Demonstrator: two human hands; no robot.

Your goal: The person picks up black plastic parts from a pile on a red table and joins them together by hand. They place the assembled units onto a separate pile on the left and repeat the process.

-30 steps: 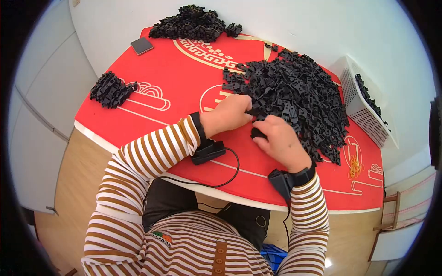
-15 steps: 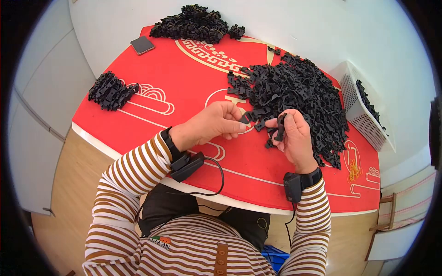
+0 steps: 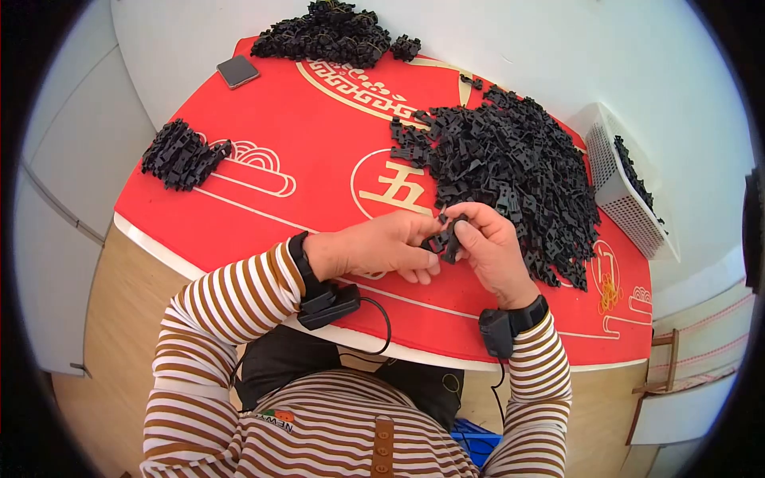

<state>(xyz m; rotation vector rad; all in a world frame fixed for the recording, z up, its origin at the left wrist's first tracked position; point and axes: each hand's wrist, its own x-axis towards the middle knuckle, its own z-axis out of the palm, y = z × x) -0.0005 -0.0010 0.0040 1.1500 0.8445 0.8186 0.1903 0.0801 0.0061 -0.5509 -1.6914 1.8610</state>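
Both hands meet just left of the lower part of a large heap of small black plastic pieces point(image 3: 510, 159). My left hand point(image 3: 382, 245) pinches a black piece point(image 3: 433, 243) between thumb and fingers. In my right hand point(image 3: 490, 248), closed as well, dark pieces point(image 3: 453, 245) are held upright between thumb and forefinger. The held pieces touch or nearly touch each other; fingers hide part of them. A neat stack of black pieces point(image 3: 183, 155) lies at the left of the red table point(image 3: 311, 175).
Bundled black pieces point(image 3: 323, 36) are piled at the back, beside a small bundle point(image 3: 406, 48). A dark flat device point(image 3: 238, 72) lies at back left. At right are a white basket point(image 3: 629, 191) holding black pieces and yellow rubber bands point(image 3: 610, 293).
My hands have come together and moved slightly down, my right hand shifting left. The piece in my left hand is now against or close to those in my right hand. The view has shifted slightly.
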